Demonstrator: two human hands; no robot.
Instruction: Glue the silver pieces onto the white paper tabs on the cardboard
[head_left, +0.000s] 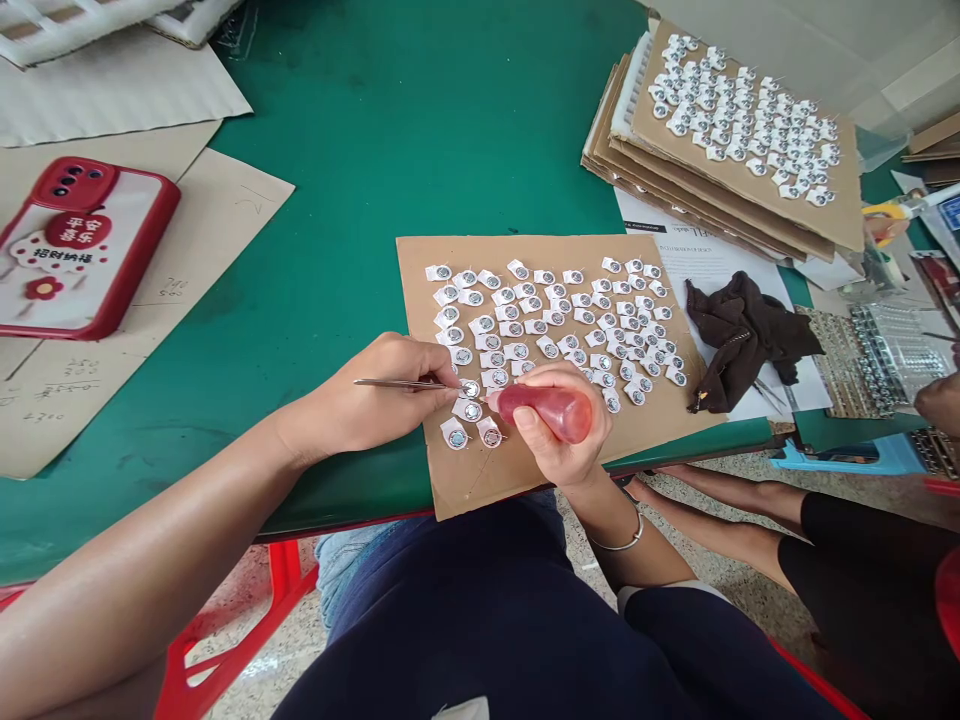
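Note:
My left hand (382, 395) pinches thin metal tweezers (401, 383), their tip among small round pieces on white tabs near the lower left of a cardboard sheet (465, 490). Wrapped round a soft red squeeze bottle (555, 410), my right hand (574, 450) holds it with the nozzle pointing left, close to the same pieces. Several rows of these white-tabbed pieces (490, 359) cover the cardboard. Some of them are hidden behind my hands.
A phone in a red case (139, 250) lies on papers at the left. Stacked cardboard sheets (637, 150) with more pieces stand at the back right. Beside the sheet lies a dark cloth (739, 340). Another person's hand (941, 400) shows at the right edge.

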